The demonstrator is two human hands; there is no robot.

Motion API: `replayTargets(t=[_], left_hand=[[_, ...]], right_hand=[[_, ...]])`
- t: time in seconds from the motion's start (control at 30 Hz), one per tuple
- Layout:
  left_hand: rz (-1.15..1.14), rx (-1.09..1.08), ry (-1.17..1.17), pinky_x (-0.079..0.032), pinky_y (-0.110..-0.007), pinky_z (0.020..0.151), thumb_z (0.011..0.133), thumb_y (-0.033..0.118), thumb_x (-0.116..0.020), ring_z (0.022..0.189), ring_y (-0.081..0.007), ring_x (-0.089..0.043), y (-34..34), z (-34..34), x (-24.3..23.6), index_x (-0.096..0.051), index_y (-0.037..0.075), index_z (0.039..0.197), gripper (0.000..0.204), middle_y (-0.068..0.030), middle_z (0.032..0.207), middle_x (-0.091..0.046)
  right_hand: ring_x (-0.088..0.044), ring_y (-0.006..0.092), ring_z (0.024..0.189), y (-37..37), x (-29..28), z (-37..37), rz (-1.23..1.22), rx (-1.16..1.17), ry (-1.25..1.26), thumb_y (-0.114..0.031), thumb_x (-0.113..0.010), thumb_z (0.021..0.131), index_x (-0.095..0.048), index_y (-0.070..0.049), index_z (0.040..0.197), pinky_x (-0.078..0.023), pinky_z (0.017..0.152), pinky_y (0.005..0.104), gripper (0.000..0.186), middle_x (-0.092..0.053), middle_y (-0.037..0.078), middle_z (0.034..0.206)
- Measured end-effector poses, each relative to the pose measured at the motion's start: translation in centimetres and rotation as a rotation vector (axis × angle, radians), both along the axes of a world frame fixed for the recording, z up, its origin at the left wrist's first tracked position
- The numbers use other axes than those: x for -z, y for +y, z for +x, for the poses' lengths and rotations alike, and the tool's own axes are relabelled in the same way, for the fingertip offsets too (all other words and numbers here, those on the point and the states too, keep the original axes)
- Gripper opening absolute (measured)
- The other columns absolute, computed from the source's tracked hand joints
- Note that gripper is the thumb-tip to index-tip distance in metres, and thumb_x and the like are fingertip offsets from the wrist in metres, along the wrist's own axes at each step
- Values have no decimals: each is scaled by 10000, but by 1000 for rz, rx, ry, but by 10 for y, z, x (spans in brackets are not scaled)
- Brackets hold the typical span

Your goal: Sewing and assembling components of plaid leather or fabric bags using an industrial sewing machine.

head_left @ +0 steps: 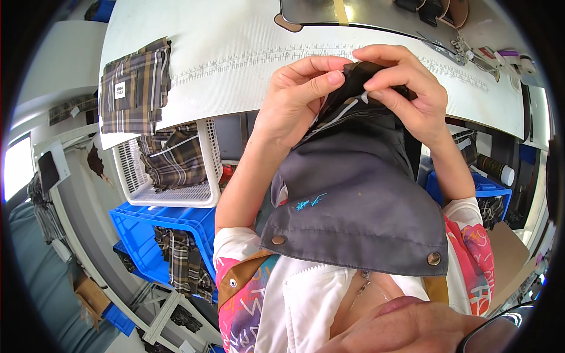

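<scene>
My left hand (294, 100) and my right hand (415, 97) are raised at the near edge of the white table (226, 94), both pinching a dark, folded piece of fabric (338, 103). A thin pale strip (347, 109) shows on it near my right fingertips; what it is, I cannot tell. Under my hands a grey apron (359, 223) with metal snaps and blue stitching hangs forward from my body; where the dark piece ends and the apron begins is hard to make out.
Folded plaid fabric (135, 100) lies on the table's left. Below are a white basket (209, 165) and a blue crate (135, 223) with plaid pieces, and another blue crate (494, 191) at right. A metal plate (318, 12) and small tools (482, 53) are at the back.
</scene>
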State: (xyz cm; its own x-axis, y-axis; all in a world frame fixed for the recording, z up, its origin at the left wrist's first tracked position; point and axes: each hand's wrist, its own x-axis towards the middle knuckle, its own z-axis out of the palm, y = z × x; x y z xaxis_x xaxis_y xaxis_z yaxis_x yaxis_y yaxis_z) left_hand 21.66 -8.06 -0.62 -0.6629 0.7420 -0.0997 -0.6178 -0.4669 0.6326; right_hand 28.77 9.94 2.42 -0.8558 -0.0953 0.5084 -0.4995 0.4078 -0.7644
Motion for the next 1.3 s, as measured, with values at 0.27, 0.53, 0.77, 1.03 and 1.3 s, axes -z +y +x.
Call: replayTargets(t=[0.27, 0.53, 0.77, 1.03, 1.3], left_hand=[[-208, -196, 517, -460, -220, 700, 778, -18, -665, 798, -119, -583, 4, -1, -3, -687, 25, 948, 177, -42, 868, -634], [-507, -647, 1080, -426, -232, 718, 764, -10, -667, 772, -128, -556, 10, 9, 3, -654, 14, 879, 117, -46, 809, -606], [-259, -374, 383, -449, -265, 811, 888, 95, -574, 849, -131, -577, 6, 2, 2, -595, -14, 976, 141, -75, 948, -623], [-100, 13, 94, -470, -211, 731, 801, 29, -667, 799, -95, -598, 1, -7, 6, -646, -5, 908, 114, -57, 862, -655], [-509, -392, 808, -462, -238, 762, 823, 50, -656, 806, -111, -583, 7, 11, -14, -626, -16, 893, 101, -31, 849, -639]], right_hand=[[-618, 139, 761, -6, -3, -4, -69, 58, -80, 23, -636, 785, -630, 9, 876, -481, 665, 231, 93, -640, 70, 846], [-615, 129, 759, -8, -4, -3, -84, 79, -163, 4, -631, 802, -633, 16, 875, -478, 669, 224, 74, -642, 62, 835], [-588, 83, 762, -1, 3, -2, -174, 137, -212, -5, -637, 803, -643, 7, 868, -461, 688, 206, 66, -641, 31, 838], [-561, 49, 713, -2, 1, -1, -183, 73, -235, -18, -629, 812, -636, 7, 876, -443, 633, 183, 68, -633, 11, 809], [-563, 52, 728, -5, 0, -2, -240, 115, -266, -23, -611, 824, -625, 10, 886, -448, 660, 189, 72, -629, 16, 825]])
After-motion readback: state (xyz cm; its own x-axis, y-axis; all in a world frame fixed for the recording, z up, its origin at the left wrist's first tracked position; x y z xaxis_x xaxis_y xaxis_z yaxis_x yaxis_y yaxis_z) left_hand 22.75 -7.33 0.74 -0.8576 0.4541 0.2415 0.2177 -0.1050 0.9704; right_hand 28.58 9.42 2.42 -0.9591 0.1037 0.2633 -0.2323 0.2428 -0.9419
